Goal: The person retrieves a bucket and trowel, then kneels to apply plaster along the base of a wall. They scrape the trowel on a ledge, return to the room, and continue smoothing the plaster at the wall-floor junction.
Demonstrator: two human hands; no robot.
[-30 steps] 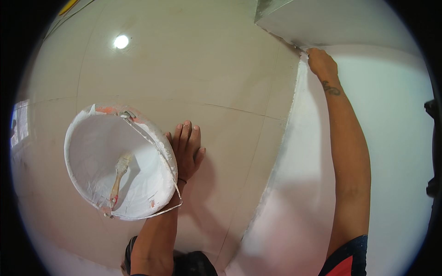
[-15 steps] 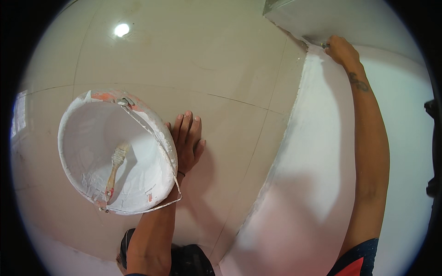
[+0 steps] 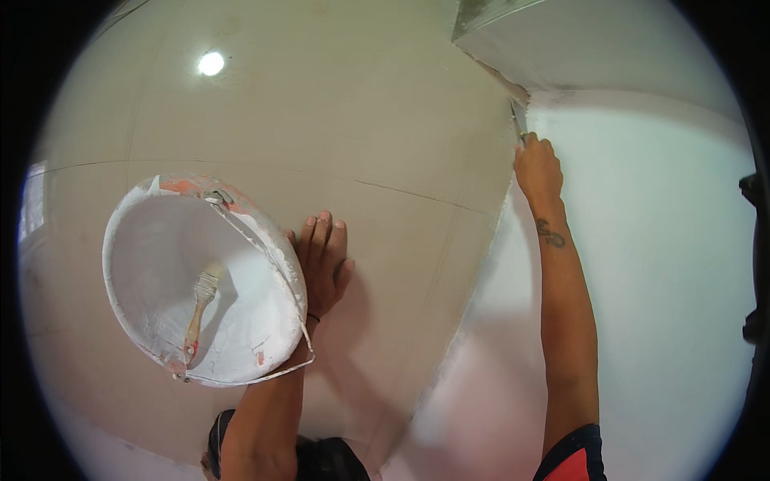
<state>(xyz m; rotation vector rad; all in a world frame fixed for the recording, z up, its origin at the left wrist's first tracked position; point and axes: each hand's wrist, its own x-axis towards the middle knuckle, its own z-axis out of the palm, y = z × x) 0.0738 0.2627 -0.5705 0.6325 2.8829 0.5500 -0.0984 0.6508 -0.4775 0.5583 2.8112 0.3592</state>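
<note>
My right hand (image 3: 539, 164) is closed around a putty knife (image 3: 518, 119), its thin grey blade against the corner where the white wall (image 3: 658, 240) meets the tiled floor (image 3: 345, 104). My fingers cover most of its handle. With fingers stretched out, my left hand (image 3: 325, 268) lies flat on the floor. A paint-smeared bucket (image 3: 112, 272) is beside it, and its rim hides part of that hand and wrist. Inside the bucket, a flat paintbrush (image 3: 205, 290) with a wooden handle leans among white paint residue.
The bucket's wire handle (image 3: 311, 349) hangs over its side, across my left forearm. At the top right, a pale wall ledge (image 3: 545, 40) juts out over the floor. A dark shoe or garment (image 3: 333, 461) shows at the lower edge.
My right hand has drawn the putty knife left and nearer to me, down from the inner wall corner to the floor edge. My left hand stays flat; the whole view has shifted slightly.
</note>
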